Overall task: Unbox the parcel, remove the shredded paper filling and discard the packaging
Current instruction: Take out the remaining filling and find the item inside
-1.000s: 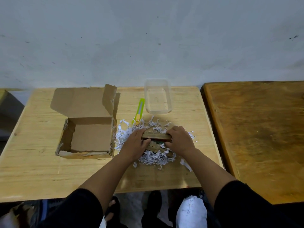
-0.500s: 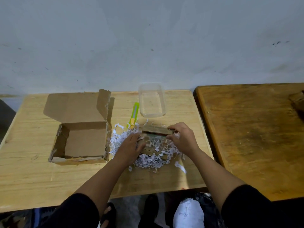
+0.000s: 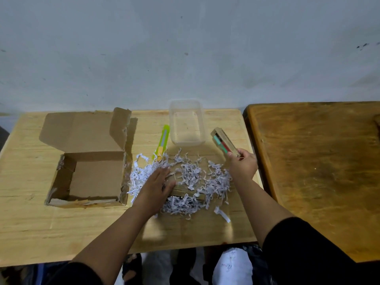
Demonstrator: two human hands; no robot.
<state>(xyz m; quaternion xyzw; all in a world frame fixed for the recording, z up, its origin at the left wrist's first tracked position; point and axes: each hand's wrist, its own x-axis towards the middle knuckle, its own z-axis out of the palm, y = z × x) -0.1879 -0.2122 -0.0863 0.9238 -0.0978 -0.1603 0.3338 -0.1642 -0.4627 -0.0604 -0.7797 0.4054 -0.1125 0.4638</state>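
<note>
The open cardboard parcel box [image 3: 88,177] lies empty on the left of the light wooden table [image 3: 30,227], its lid folded back. White shredded paper [image 3: 191,177] is spread in a heap right of the box. My right hand [image 3: 242,165] holds a small flat cardboard pack [image 3: 225,141] with coloured items inside, lifted above the table beside the heap. My left hand [image 3: 158,182] rests flat on the shreds, fingers spread, next to another brown cardboard piece [image 3: 185,192] half buried in the paper.
A clear plastic tub [image 3: 187,122] stands at the back of the table. A green and yellow utility knife [image 3: 161,144] lies between tub and box. A darker wooden table [image 3: 320,171] adjoins on the right. A wall runs close behind.
My right hand has lifted the small pack out of the shreds and moved it up and to the right. My left hand let go and now lies flat on the paper.
</note>
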